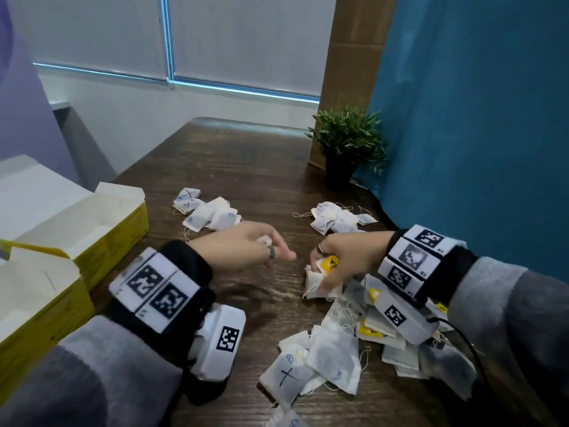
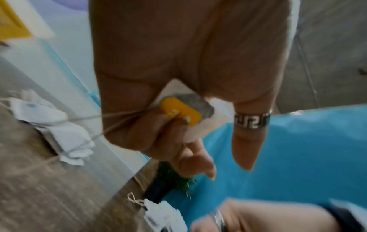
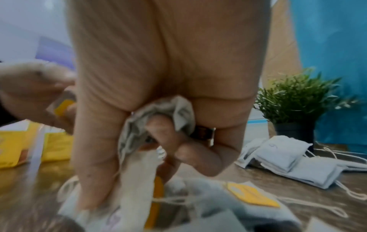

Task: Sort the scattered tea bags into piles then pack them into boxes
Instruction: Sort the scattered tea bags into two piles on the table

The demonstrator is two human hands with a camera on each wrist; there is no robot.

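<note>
Hands mid-bench: left hand (image 1: 246,249) pinches one yellow-tagged tea bag (image 2: 179,113), sorted piles (image 1: 206,215) just beyond its grip; right hand (image 1: 341,260) clutches crumpled bags (image 1: 318,282) atop the unsorted heap (image 1: 354,349), nearer that stock

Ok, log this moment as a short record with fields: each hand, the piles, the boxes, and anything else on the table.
left hand: grips a tea bag with yellow tag
right hand: grips a bunch of tea bags
sorted piles: far left pile; far right pile
unsorted heap: near, under the right wrist
boxes: yellow, open, at left; contents hidden
other: potted plant at far right of the table
</note>
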